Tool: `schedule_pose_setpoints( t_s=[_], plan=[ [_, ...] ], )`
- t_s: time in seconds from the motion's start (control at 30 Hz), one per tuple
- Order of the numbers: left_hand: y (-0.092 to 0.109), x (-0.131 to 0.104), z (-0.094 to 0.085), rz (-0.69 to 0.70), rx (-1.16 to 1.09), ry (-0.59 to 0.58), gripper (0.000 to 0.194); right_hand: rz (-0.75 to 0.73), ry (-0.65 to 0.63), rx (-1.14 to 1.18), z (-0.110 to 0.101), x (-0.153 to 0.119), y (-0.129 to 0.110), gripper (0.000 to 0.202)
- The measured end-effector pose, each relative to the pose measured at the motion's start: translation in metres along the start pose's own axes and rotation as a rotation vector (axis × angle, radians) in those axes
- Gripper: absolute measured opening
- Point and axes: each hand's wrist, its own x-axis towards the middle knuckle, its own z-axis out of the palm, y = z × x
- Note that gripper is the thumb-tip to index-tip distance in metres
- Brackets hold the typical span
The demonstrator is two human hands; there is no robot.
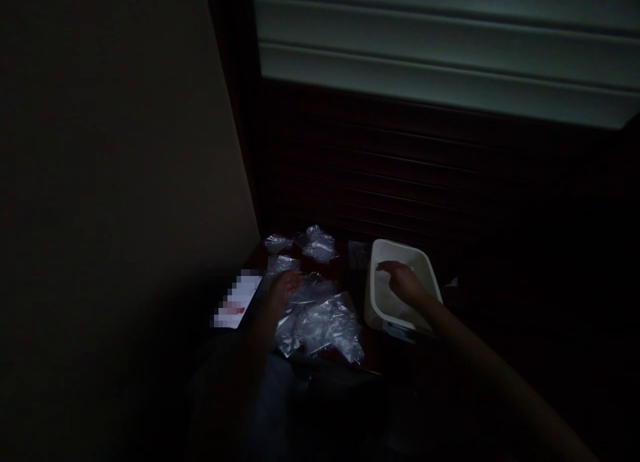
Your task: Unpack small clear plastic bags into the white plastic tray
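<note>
The scene is very dark. My left hand (287,286) is over the pile of clear plastic bags (320,322), with its fingers apart and nothing seen in them. My right hand (400,281) reaches over the white basin (375,295); its fingers point left, and whether they hold anything is too dark to tell. More crumpled clear plastic (319,244) lies behind the pile, and a smaller piece (278,243) sits to its left. The inside of the basin shows only dimly.
A phone with a lit, partly blurred screen (243,299) lies left of my left hand. A pale wall (125,115) rises at the left. Behind the surface are dark slats (380,162) below a light slatted panel (425,55).
</note>
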Motion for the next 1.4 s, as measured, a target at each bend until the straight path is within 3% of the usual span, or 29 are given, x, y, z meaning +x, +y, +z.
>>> schedule_pose_setpoints(
  t_s=[0.1, 0.2, 0.43, 0.67, 0.83, 1.03, 1.2, 1.4],
  plan=[
    [0.003, -0.003, 0.001, 0.02, 0.001, -0.008, 0.016, 0.029, 0.123, 0.019, -0.014, 0.008, -0.015, 0.057],
    [0.005, -0.003, 0.002, 0.003, 0.021, 0.018, 0.015, -0.028, 0.126, -0.002, -0.02, 0.017, -0.037, 0.047],
    [0.009, 0.002, 0.003, -0.049, 0.033, 0.057, 0.016, -0.179, -0.089, 0.036, -0.007, 0.04, -0.097, 0.035],
    [0.009, 0.001, 0.0, 0.008, -0.012, 0.025, 0.011, -0.118, -0.414, -0.076, 0.039, 0.051, -0.135, 0.029],
    [0.01, -0.001, 0.001, 0.017, -0.023, 0.001, 0.012, -0.097, -0.438, -0.085, 0.07, 0.051, -0.146, 0.032],
    [0.01, 0.003, 0.0, -0.003, -0.046, 0.021, 0.008, -0.008, -0.393, -0.14, 0.084, 0.053, -0.151, 0.03],
    [0.01, 0.004, 0.001, 0.0, -0.064, 0.032, 0.007, 0.031, -0.37, -0.162, 0.085, 0.054, -0.151, 0.029],
    [0.011, 0.004, 0.0, -0.013, -0.052, 0.027, 0.008, 0.027, -0.22, -0.029, 0.068, 0.058, -0.147, 0.026]
  ],
)
